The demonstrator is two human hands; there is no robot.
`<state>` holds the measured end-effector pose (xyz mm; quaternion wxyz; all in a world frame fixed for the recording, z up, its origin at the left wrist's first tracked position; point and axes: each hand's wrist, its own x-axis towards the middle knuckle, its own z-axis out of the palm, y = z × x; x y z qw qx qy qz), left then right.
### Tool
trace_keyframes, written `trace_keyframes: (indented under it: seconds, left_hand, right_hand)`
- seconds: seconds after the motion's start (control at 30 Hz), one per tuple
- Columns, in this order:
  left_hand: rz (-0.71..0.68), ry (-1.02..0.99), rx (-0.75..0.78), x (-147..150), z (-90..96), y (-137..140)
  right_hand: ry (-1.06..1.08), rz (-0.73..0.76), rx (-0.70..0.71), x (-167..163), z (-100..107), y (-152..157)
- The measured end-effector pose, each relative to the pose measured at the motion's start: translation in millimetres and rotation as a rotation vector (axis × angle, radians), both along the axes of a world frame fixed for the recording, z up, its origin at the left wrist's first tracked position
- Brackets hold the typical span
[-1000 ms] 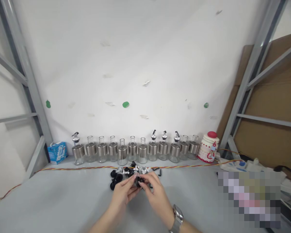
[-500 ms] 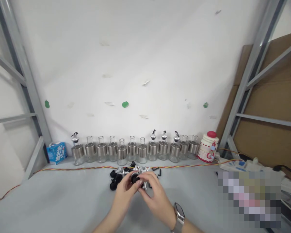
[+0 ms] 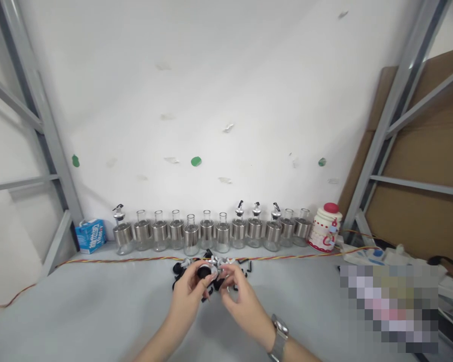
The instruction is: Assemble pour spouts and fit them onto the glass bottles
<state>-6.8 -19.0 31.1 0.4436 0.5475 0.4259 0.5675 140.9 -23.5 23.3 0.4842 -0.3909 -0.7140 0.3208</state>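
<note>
My left hand point(image 3: 191, 294) is closed around a pour spout point(image 3: 204, 272), its round black base turned toward me. Just to the right, my right hand point(image 3: 239, 296) hovers with curled fingers and thumb apart, holding nothing that I can see. Under and behind both hands lies a pile of silver-and-black pour spouts point(image 3: 224, 261), partly hidden by my fingers. Small black bent pieces point(image 3: 249, 266) lie at the pile's right side. Beyond the pile stands a row of glass bottles with steel bands point(image 3: 191, 235); several carry silver spouts point(image 3: 256, 208), and the others have bare necks.
A blue drink carton point(image 3: 90, 236) stands at the row's left end, a white jar with a red lid point(image 3: 325, 229) at its right. A twisted red-yellow wire point(image 3: 136, 260) crosses the grey table point(image 3: 79, 306). White power strips point(image 3: 377, 254) and a blurred patch are at right.
My right hand has come off the pour spout and its fingers have parted. My left hand has shifted slightly left, keeping the spout. The view has moved a little.
</note>
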Motion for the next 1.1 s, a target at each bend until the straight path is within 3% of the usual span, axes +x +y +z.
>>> trace_keyframes:
  seconds: [0.23,0.3,0.47,0.57,0.67,0.8,0.97,1.1]
  left_hand:
    - [-0.175,-0.026,-0.134,2.7,-2.1,-0.1]
    - [-0.201,-0.086,-0.219,4.0,-4.1,2.4]
    - [-0.257,-0.225,-0.361,6.5,-14.4,9.8]
    - [-0.258,-0.202,-0.326,10.5,-20.3,7.9]
    - [-0.142,-0.104,-0.273,16.5,-21.5,1.1]
    - [0.024,0.057,-0.166,20.5,-18.7,-7.2]
    - [0.095,0.239,0.027,15.4,-18.6,-11.3]
    - [0.107,0.271,0.070,12.5,-17.9,-12.8]
  right_hand:
    - [-0.233,0.003,0.036,-1.1,7.3,-8.8]
    - [-0.176,0.054,-0.018,-0.5,8.8,-7.9]
    - [0.164,0.228,-0.314,-3.8,0.8,2.5]
    - [0.267,0.202,-0.408,-9.9,-8.6,8.6]
    - [0.298,0.163,-0.492,-16.8,-16.5,10.2]
    - [0.300,0.155,-0.474,-22.2,-20.7,6.4]
    - [0.324,0.207,-0.498,-21.0,-13.3,1.3]
    - [0.322,0.218,-0.488,-20.9,-8.5,-1.3]
